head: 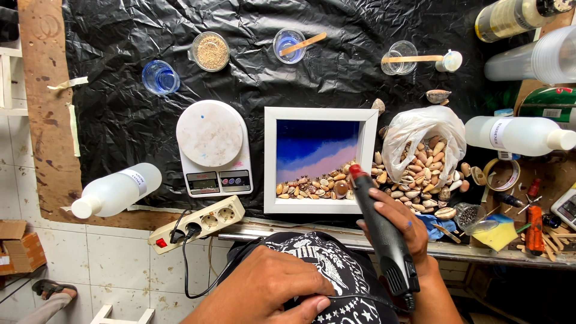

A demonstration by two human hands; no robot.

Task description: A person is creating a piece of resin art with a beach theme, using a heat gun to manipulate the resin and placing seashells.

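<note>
My right hand (397, 220) grips a black glue gun (384, 231) with a red tip, its nozzle touching the seashells (315, 187) along the bottom of a white-framed picture (321, 159) painted blue and pink. My left hand (273, 288) rests low on my lap against the printed dark cloth, holding the gun's black cord. A white plastic bag of seashells (423, 156) lies open just right of the frame.
A white kitchen scale (212, 147) and a power strip (198, 225) sit left of the frame. Plastic cups (160, 77), a sand cup (210, 51) and stir sticks line the back. White bottles (117, 190) lie left and right. Tools clutter the right edge.
</note>
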